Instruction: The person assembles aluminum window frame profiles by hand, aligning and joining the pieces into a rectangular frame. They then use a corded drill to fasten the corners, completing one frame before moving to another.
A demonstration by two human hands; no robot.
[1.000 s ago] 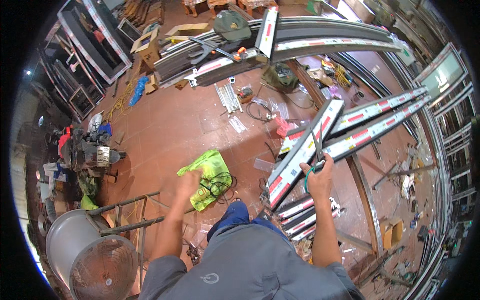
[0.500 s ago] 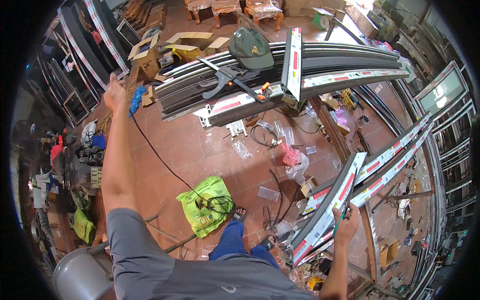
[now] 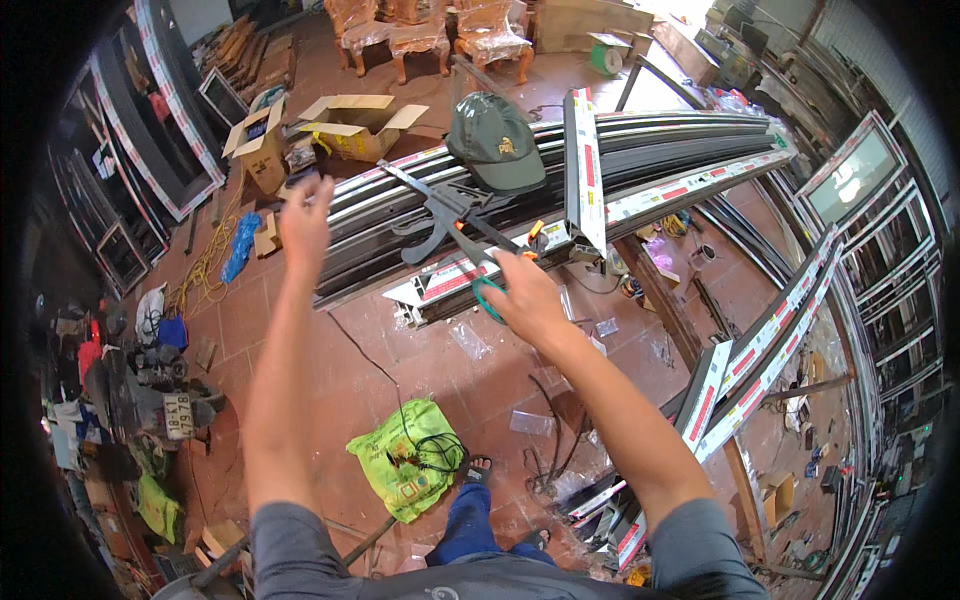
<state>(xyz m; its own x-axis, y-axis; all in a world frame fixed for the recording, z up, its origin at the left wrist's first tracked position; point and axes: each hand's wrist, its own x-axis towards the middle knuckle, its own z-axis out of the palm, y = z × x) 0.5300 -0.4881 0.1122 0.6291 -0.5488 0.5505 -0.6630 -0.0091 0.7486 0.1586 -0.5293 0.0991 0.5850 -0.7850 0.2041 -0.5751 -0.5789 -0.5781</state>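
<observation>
My right hand is closed around a small green looped thing. It is at the near edge of a stack of long dark metal profiles with red-and-white tape. Just beyond its fingers a black bar clamp with orange parts lies on the stack. My left hand is raised with fingers apart over the left end of the stack and holds nothing. A green cap rests on the profiles, and a short taped profile lies across them.
A green plastic bag and a black cable lie on the tiled floor by my foot. More taped profiles slant at the right. Open cardboard boxes and wooden chairs stand behind. Window frames lean at the right.
My right hand came up from the low profiles at the right to the clamp on the stack. My left arm swung from the far left toward the stack's left end.
</observation>
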